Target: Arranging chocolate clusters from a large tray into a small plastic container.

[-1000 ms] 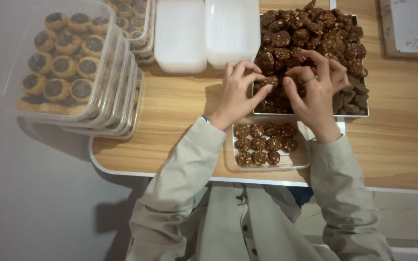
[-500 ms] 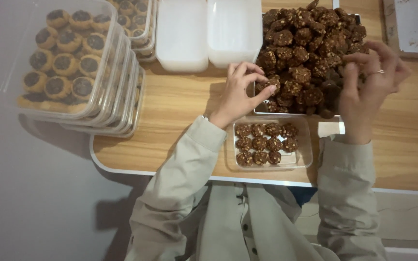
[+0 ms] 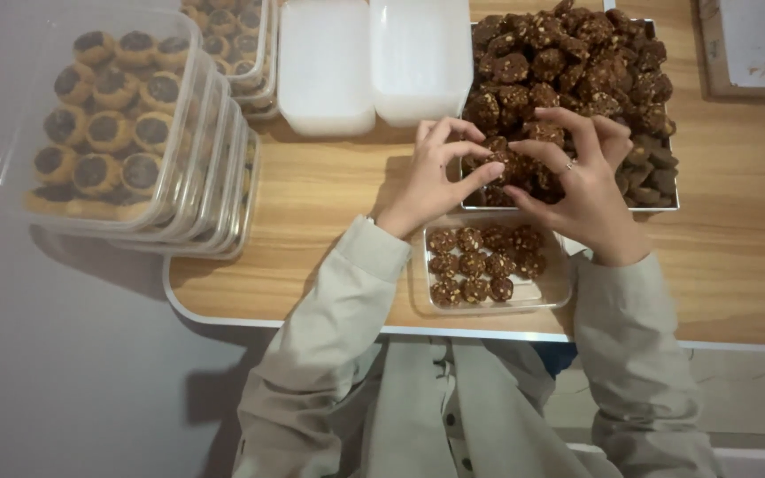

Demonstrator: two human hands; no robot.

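A dark brown cookie (image 3: pixel 508 165) studded with pale bits sits at the near edge of a heaped metal tray (image 3: pixel 666 205), pinched between the fingertips of both hands. The left hand (image 3: pixel 433 177) comes in from the near left, its thumb and forefinger closed on the cookie's left side; the right hand (image 3: pixel 582 181), with a ring on one finger, curls over from the right and grips the same piece, its other fingers arched above the pile. The tray holds a loose mound of the same brown cookies (image 3: pixel 577 71), stacked several deep and reaching to the far edge of the wooden table (image 3: pixel 329 230). Just in front of the tray, between the two forearms, lies a small clear plastic container (image 3: pixel 552 292) — partly filled, with cookies set in neat rows (image 3: pixel 480 261) toward its left side and bare bottom to the right. Both sleeves (image 3: pixel 329 327) are pale beige. Beyond the left hand stand two white, empty-looking plastic containers (image 3: pixel 374 62) side by side, touching the tray's left side. Farther left, a leaning stack of clear lidded boxes (image 3: pixel 126 133) holds round golden tarts with dark centres — more such boxes (image 3: pixel 232 35) sit behind it. At the far right corner a light board with a wooden frame (image 3: pixel 754 44) rests on the table.
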